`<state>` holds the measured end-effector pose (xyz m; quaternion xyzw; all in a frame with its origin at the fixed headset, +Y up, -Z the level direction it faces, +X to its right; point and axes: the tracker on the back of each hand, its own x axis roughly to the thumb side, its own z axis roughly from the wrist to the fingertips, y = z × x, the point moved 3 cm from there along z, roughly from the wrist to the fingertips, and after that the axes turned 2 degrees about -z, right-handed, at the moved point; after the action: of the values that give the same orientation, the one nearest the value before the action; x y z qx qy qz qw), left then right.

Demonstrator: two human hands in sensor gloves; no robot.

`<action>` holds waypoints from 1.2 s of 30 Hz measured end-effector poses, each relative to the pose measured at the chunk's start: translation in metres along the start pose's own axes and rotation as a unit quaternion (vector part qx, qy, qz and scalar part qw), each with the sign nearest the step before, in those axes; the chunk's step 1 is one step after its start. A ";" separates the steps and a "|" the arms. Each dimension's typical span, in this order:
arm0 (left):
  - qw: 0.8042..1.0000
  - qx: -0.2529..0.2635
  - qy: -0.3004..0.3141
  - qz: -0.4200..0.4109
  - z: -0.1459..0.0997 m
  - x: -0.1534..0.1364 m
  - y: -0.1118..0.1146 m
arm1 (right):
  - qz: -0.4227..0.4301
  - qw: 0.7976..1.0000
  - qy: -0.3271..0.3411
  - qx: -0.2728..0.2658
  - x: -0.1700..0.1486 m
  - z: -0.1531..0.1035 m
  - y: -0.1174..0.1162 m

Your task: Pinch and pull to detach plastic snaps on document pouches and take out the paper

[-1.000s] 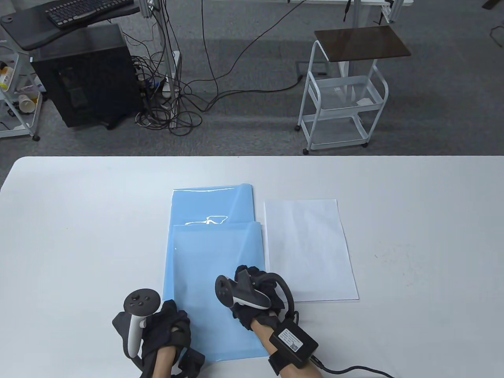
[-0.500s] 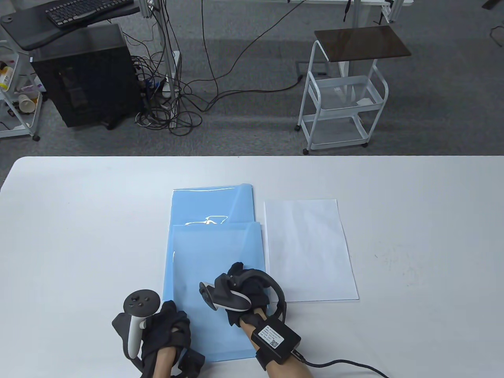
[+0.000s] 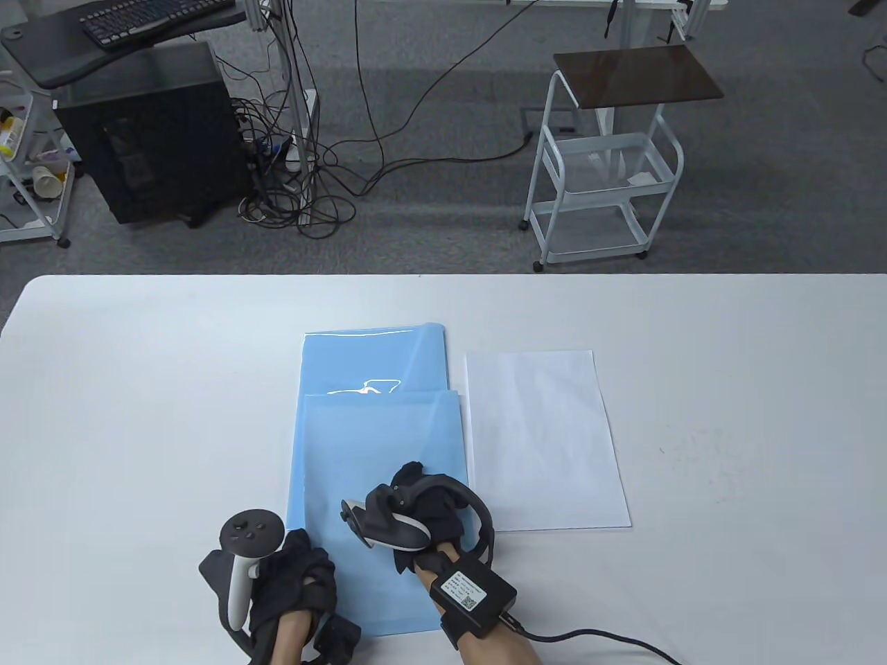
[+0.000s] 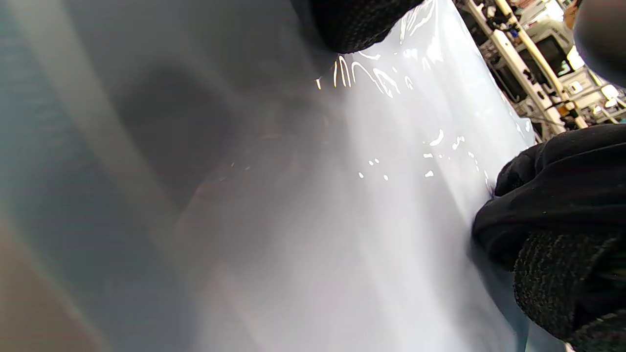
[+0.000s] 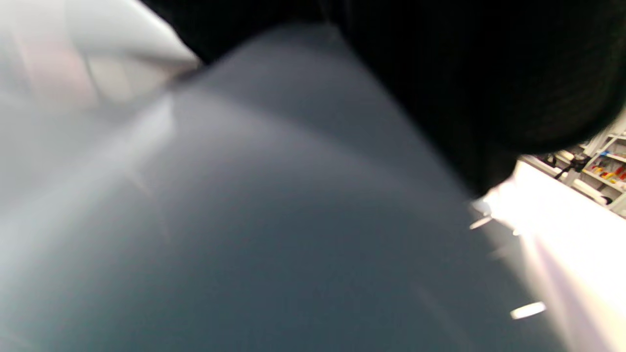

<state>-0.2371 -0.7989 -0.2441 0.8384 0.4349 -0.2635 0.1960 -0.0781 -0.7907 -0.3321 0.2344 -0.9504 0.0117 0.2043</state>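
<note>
Two light blue document pouches lie mid-table; the near pouch point(image 3: 367, 450) overlaps the far pouch point(image 3: 367, 357). A white paper sheet point(image 3: 544, 436) lies flat to their right. My left hand point(image 3: 301, 564) rests on the near pouch's lower left corner, and in the left wrist view a fingertip point(image 4: 357, 24) touches the glossy pouch point(image 4: 391, 220). My right hand point(image 3: 423, 502) sits curled at the pouch's right edge, low down, and seems to grip it. No snap is visible. The right wrist view is a blur of dark glove point(image 5: 464, 63) over the pouch point(image 5: 269, 220).
The white table point(image 3: 138, 415) stretches wide on both sides of the pouches. A cable point(image 3: 596, 637) trails from my right wrist box toward the front edge. Beyond the table stand a white cart point(image 3: 603, 173) and a black computer case point(image 3: 145, 131).
My right hand slid toward me and to the left along the near pouch's right edge, and the pouch's near right corner drew inward with it. The left hand stayed put.
</note>
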 end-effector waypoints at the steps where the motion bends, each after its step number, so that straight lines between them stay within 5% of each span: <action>1: 1.000 0.001 0.000 0.001 0.000 0.000 0.000 | 0.003 1.000 -0.002 -0.001 -0.001 0.000 0.001; 8: 1.000 -0.004 -0.002 -0.006 0.000 -0.001 0.000 | 0.078 0.996 -0.040 -0.011 -0.027 -0.001 0.003; 15: 1.000 -0.009 -0.005 -0.014 0.001 -0.002 0.000 | 0.233 0.971 -0.046 -0.010 -0.062 -0.017 0.020; 21: 1.000 -0.011 -0.005 -0.016 0.000 -0.002 0.000 | 0.147 0.987 -0.051 -0.031 -0.089 -0.035 0.025; 29: 1.000 -0.011 -0.005 -0.016 0.000 -0.002 0.000 | 0.059 0.998 0.007 -0.009 -0.103 -0.055 0.002; 36: 1.000 -0.009 -0.005 -0.015 0.000 -0.002 0.000 | 0.096 0.988 0.094 -0.079 -0.100 -0.072 -0.009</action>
<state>-0.2384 -0.8001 -0.2432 0.8289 0.4486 -0.2667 0.2017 0.0340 -0.7459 -0.3064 0.1233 -0.9430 -0.0219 0.3083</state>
